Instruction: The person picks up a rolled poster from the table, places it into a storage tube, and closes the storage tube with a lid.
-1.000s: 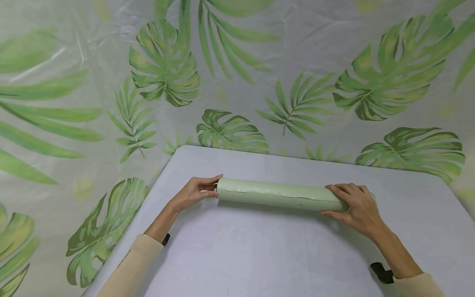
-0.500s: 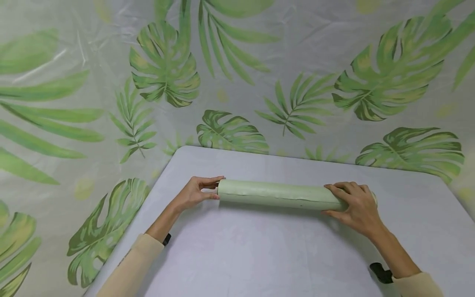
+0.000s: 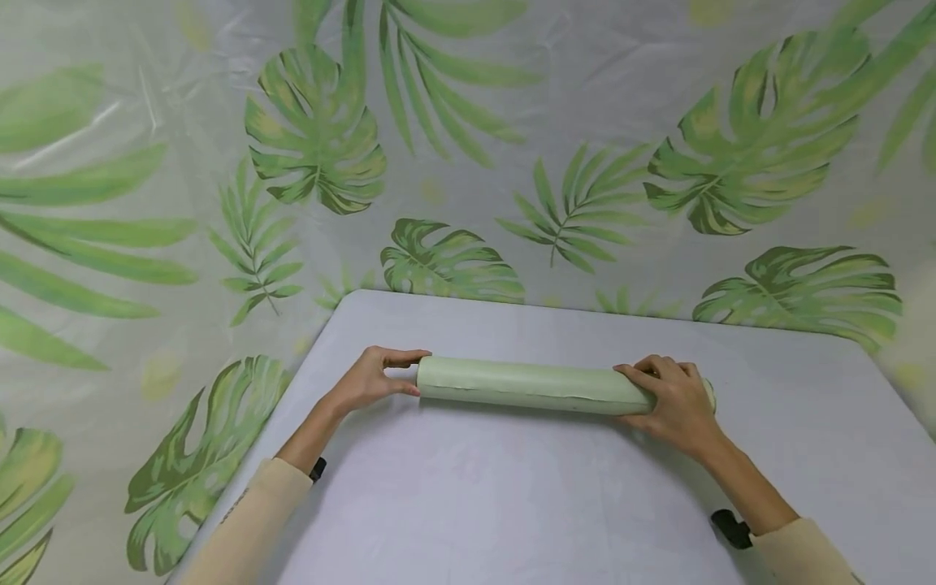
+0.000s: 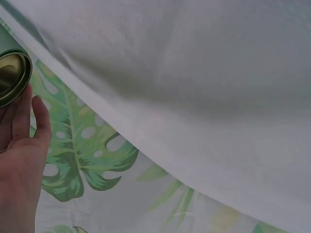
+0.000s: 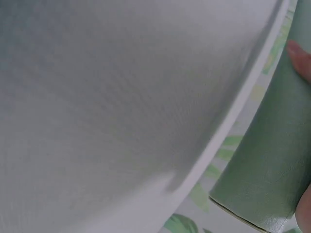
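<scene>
A long pale green tube (image 3: 526, 385) with a seam along its side is held above the white table, level from left to right. My right hand (image 3: 676, 406) grips it near its right end, thumb below and fingers over the top. At the other end my left hand (image 3: 366, 380) pinches the rim, forefinger on top and thumb underneath. In the left wrist view the round, gold-coloured metal end of the tube (image 4: 12, 75) faces the camera beside the left fingers (image 4: 22, 114). The right wrist view shows the tube's green side (image 5: 267, 145) and only parts of the right fingers.
The table (image 3: 497, 496) has a white covering and rounded far corners. Behind and to the left hangs or lies a sheet (image 3: 585, 97) printed with green leaves. A dark band (image 3: 731, 528) sits at the right wrist.
The tube has turned slightly toward me: its seam sits lower and a small dark spot is out of sight. The head view has shifted a little; both hands stay at the ends.
</scene>
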`<state>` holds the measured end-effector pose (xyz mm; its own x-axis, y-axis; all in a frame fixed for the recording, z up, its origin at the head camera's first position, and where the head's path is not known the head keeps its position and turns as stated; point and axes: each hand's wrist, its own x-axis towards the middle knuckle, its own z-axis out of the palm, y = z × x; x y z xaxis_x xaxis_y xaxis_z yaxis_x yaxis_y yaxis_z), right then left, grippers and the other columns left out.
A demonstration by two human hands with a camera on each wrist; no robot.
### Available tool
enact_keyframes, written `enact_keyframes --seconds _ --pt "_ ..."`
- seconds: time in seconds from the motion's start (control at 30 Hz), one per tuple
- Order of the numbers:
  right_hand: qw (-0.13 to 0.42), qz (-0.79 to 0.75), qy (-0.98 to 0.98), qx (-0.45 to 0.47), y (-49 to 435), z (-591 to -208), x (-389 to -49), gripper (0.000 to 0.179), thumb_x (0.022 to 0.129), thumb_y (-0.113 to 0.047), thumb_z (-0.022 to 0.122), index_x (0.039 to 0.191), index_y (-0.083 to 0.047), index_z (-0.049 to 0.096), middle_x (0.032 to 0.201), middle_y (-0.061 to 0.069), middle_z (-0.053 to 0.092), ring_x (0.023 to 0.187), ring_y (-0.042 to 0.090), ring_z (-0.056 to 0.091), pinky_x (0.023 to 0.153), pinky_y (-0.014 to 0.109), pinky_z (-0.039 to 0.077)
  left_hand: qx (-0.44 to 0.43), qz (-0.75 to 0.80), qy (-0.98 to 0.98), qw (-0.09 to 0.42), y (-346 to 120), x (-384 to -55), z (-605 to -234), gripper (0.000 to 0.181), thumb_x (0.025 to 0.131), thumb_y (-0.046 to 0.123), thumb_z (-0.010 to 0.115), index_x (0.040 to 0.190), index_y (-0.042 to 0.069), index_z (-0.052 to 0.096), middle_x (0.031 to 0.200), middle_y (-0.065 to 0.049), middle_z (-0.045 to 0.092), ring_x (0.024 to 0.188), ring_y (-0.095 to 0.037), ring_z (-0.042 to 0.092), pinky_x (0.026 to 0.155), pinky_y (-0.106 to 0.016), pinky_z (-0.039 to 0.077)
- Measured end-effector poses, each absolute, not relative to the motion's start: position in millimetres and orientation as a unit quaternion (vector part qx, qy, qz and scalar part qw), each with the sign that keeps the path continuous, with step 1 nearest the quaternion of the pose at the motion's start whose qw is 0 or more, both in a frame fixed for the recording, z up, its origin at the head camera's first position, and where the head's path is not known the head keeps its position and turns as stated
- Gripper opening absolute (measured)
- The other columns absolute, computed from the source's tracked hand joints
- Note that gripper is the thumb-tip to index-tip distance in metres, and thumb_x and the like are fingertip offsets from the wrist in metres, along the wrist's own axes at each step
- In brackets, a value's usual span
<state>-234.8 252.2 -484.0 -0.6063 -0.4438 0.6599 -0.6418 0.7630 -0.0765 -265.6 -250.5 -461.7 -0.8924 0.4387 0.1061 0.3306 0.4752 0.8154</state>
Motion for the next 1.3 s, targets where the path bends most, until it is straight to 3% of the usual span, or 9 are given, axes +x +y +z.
enact_keyframes --seconds 0.2,0.53,0.7,0.83,0.97,1.07,1.2,1.3 --pt "0.288 0.154 -0.891 0.314 248 -491 -239 0.086 0.050 -0.037 0.100 0.127 -0.013 0.072 0.103 0.011 0.064 0.093 0.033 0.062 0.083 0.056 0.041 0.211 0.466 0.856 0.075 -255 -270 -466 0.061 0.082 0.015 0.088 0.140 0.015 0.067 0.146 -0.012 0.062 0.133 -0.044 0.060 0.109 -0.059 0.049" --pt "0.259 0.153 -0.891 0.340 244 -494 -239 0.079 0.064 -0.035 0.093 0.133 -0.008 0.068 0.107 0.014 0.063 0.099 0.034 0.060 0.085 0.057 0.040 0.205 0.466 0.857 0.081 -260 -273 -471 0.061 0.083 0.014 0.087 0.140 0.014 0.066 0.148 -0.014 0.060 0.132 -0.042 0.061 0.109 -0.056 0.050" --pt "0.218 0.147 -0.905 0.334 248 -486 -236 0.074 0.072 -0.031 0.091 0.138 -0.008 0.065 0.113 0.013 0.063 0.104 0.033 0.060 0.088 0.057 0.039 0.204 0.467 0.857 0.076 -257 -277 -472 0.061 0.082 0.014 0.088 0.139 0.015 0.068 0.147 -0.014 0.061 0.132 -0.043 0.061 0.109 -0.056 0.050" --pt "0.180 0.156 -0.919 0.315 253 -483 -233 0.070 0.079 -0.034 0.087 0.141 -0.011 0.064 0.118 0.011 0.062 0.108 0.031 0.059 0.090 0.052 0.036 0.212 0.461 0.859 0.073 -253 -279 -474 0.060 0.082 0.015 0.088 0.139 0.013 0.067 0.146 -0.016 0.062 0.130 -0.044 0.061 0.108 -0.055 0.051" --pt "0.170 0.172 -0.923 0.299 252 -487 -229 0.069 0.079 -0.035 0.088 0.141 -0.013 0.065 0.118 0.011 0.063 0.110 0.033 0.059 0.088 0.047 0.034 0.225 0.454 0.859 0.070 -253 -278 -474 0.062 0.082 0.014 0.088 0.140 0.010 0.066 0.146 -0.017 0.061 0.130 -0.043 0.062 0.108 -0.053 0.051" --pt "0.171 0.174 -0.924 0.294 249 -487 -228 0.070 0.078 -0.034 0.089 0.140 -0.014 0.065 0.119 0.011 0.064 0.111 0.034 0.059 0.089 0.049 0.035 0.237 0.453 0.856 0.068 -256 -276 -474 0.074 0.083 0.010 0.087 0.149 0.007 0.055 0.148 -0.018 0.059 0.132 -0.041 0.061 0.109 -0.053 0.051" --pt "0.147 0.174 -0.933 0.279 245 -479 -225 0.076 0.079 -0.040 0.088 0.145 -0.014 0.060 0.126 0.014 0.063 0.119 0.039 0.056 0.095 0.057 0.037 0.248 0.463 0.847 0.081 -265 -271 -473 0.097 0.083 0.005 0.085 0.163 0.008 0.031 0.157 -0.023 0.048 0.143 -0.040 0.050 0.113 -0.056 0.045" --pt "0.122 0.180 -0.942 0.256 249 -469 -222 0.083 0.081 -0.046 0.086 0.149 -0.012 0.054 0.133 0.017 0.060 0.126 0.043 0.052 0.100 0.063 0.034 0.244 0.466 0.845 0.095 -274 -269 -470 0.102 0.084 0.004 0.084 0.166 0.011 0.024 0.162 -0.025 0.040 0.150 -0.040 0.041 0.117 -0.059 0.039"
